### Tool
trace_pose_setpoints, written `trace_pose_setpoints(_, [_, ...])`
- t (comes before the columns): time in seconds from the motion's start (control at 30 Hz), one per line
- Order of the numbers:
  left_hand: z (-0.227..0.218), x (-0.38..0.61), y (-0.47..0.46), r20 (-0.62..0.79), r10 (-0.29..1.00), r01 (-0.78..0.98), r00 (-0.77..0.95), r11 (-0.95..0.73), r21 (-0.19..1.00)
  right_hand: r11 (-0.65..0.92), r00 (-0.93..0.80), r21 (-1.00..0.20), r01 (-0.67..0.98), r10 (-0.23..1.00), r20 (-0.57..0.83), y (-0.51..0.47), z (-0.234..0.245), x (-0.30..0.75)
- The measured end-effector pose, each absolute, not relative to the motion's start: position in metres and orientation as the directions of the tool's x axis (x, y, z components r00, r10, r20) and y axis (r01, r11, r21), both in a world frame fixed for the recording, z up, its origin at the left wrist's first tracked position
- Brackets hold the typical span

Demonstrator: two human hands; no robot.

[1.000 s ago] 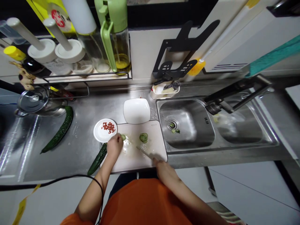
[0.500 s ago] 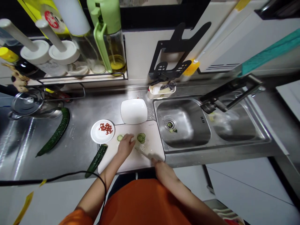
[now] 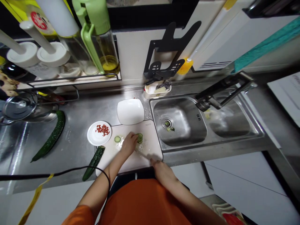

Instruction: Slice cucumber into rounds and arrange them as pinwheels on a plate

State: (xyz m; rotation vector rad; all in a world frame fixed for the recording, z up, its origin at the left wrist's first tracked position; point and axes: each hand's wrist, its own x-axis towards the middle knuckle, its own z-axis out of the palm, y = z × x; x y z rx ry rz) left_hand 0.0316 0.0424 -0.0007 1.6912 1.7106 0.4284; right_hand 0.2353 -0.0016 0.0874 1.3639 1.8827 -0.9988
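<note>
My left hand (image 3: 129, 144) reaches over the white cutting board (image 3: 152, 131), its fingertips closed at the edge of a small pile of cucumber slices (image 3: 140, 137). Part of the pile is hidden behind the fingers. At the board's lower right, my right hand (image 3: 161, 170) grips a knife (image 3: 143, 154), whose thin blade lies low over the board and points up and left. Another cucumber slice (image 3: 117, 139) lies flat on the board left of my left hand. A cut cucumber (image 3: 93, 164) rests along the board's left edge.
A white plate with chopped red pieces (image 3: 93, 139) and a white square dish (image 3: 130, 111) stand behind the board. One whole cucumber (image 3: 50, 137) lies farther left. At right is a double sink (image 3: 187, 137) with a black faucet (image 3: 217, 93). A black cable (image 3: 70, 169) crosses my left forearm.
My left hand has moved right, away from the single slice and onto the slice pile. My right hand stays in nearly the same place with the knife. The view has shifted slightly.
</note>
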Motion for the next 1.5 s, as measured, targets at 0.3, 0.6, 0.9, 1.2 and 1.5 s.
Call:
trace_pose_setpoints(0.3, [0.001,0.032,0.043,-0.198,0.978,0.735,0.068,0.085,0.673,0.219,-0.282,-0.195,0.956,0.505,-0.815,0.002,0.088,0.234])
trace_pose_setpoints(0.6, [0.014,0.031,0.040,-0.300,0.953,0.680,-0.039,0.246,0.691,0.230,-0.306,-0.216,0.949,0.504,-0.808,0.002,0.083,0.238])
trace_pose_setpoints(0.9, [0.006,0.008,0.022,-0.337,0.932,0.512,-0.137,0.358,0.781,0.222,-0.308,-0.225,0.949,0.484,-0.819,0.006,0.086,0.238])
trace_pose_setpoints(1.2, [0.003,-0.006,0.009,-0.372,0.908,0.522,-0.191,0.415,0.745,0.199,-0.316,-0.252,0.947,0.444,-0.838,0.013,0.094,0.235])
trace_pose_setpoints(1.5, [0.011,-0.002,0.006,-0.370,0.877,0.587,-0.305,0.480,0.652,0.220,-0.320,-0.236,0.946,0.542,-0.777,0.010,0.095,0.216])
